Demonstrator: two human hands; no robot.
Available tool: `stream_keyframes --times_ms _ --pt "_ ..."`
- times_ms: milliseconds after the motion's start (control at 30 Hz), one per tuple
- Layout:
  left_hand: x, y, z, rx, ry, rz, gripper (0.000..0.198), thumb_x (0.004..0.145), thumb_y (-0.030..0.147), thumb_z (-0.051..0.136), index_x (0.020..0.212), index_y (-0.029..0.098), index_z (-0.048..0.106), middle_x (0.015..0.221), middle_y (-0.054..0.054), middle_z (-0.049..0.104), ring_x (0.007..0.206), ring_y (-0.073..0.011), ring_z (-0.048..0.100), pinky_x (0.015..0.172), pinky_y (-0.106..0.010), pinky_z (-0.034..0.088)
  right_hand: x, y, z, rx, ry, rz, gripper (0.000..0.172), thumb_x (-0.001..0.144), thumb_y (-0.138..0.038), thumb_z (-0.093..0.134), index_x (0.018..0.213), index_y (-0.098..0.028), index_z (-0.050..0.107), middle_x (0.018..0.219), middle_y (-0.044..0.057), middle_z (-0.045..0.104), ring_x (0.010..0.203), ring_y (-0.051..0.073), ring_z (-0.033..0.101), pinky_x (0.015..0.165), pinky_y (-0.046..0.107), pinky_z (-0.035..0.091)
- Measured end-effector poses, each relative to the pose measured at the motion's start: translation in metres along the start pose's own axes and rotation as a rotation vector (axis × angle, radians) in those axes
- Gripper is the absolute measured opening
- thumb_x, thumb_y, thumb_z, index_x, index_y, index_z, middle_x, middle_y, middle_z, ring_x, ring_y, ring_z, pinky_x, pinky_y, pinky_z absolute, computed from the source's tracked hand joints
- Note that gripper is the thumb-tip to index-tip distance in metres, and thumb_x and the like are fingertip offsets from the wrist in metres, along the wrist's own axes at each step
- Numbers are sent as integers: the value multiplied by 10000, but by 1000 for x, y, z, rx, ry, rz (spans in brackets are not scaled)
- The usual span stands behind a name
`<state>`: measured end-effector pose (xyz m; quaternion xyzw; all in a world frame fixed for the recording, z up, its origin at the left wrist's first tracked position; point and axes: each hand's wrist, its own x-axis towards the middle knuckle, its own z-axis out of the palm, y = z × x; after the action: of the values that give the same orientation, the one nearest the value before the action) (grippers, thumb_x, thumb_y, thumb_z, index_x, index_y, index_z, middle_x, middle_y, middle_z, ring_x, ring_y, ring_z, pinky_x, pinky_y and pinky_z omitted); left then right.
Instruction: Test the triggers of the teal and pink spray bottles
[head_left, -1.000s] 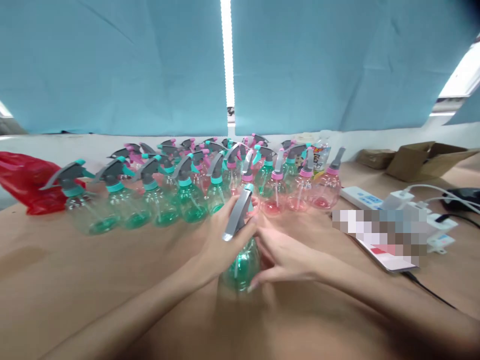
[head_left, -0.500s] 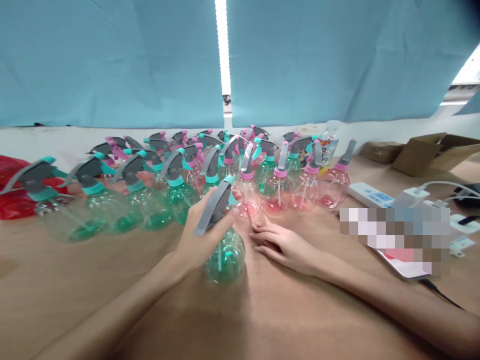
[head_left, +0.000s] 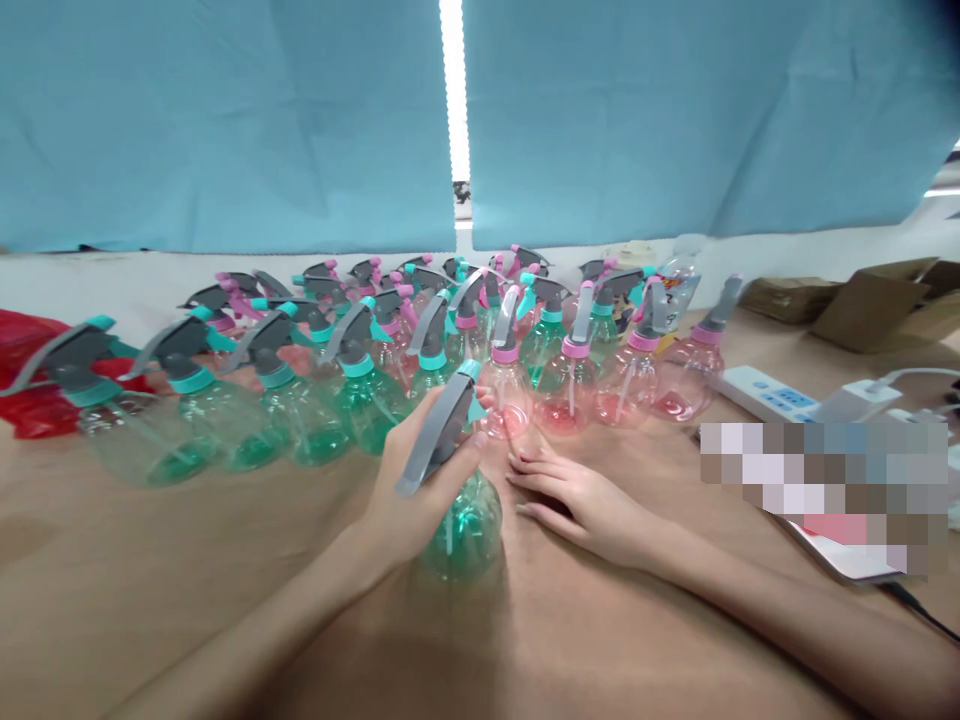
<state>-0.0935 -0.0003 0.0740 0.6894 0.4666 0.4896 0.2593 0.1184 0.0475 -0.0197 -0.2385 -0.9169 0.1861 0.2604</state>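
Observation:
My left hand [head_left: 409, 490] is wrapped round the neck of a green spray bottle [head_left: 461, 525] with a grey trigger [head_left: 439, 430] and teal cap. The bottle stands on the brown table [head_left: 187, 560] just in front of me. My right hand [head_left: 581, 495] lies flat on the table right of that bottle, fingers stretched out and holding nothing. Behind both hands stands a crowd of several spray bottles: green ones [head_left: 300, 420] on the left, pink ones [head_left: 622, 385] on the right.
A red plastic bag [head_left: 30, 370] lies at the far left. A white power strip [head_left: 765, 392] with plugs and cables sits at the right, with cardboard boxes [head_left: 870, 300] behind it. Blue curtains [head_left: 225, 120] hang along the back.
My right hand has left the bottle's body and now rests flat on the table. My left hand keeps its hold on the bottle's neck. The view has shifted slightly.

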Motion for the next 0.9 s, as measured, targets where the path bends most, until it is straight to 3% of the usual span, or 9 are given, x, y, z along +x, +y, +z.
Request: stream_keyframes --times_ms 267,533,733,900 --pt "-1 -2 0 34 -4 -11 229 894 271 568 1122 253 574 896 5 593 793 -156 560 724 -286 476 -1 -1 0 -2 1 16 324 989 -317 491 1253 -183 623 1281 117 656 1249 263 562 1069 477 456" --pt "-1 -1 0 19 -10 -14 259 862 247 558 1120 248 575 942 -13 621 837 -187 593 759 -315 485 -1 0 1 -2 -1 12 318 987 -305 498 1262 -201 617 1286 106 656 1252 263 562 1072 496 449" --pt "0 3 -1 4 -20 -51 292 780 197 547 1065 241 587 831 8 581 610 -137 479 577 -281 398 -1 1 1 1 5 6 320 982 -309 505 1260 -198 619 1271 110 665 1242 268 571 1081 499 439" --pt "1 3 -2 17 -31 -55 304 765 180 533 1056 243 589 762 24 540 547 -123 400 526 -280 339 0 0 0 12 5 7 318 979 -302 509 1264 -213 618 1276 109 662 1247 264 571 1075 491 443"
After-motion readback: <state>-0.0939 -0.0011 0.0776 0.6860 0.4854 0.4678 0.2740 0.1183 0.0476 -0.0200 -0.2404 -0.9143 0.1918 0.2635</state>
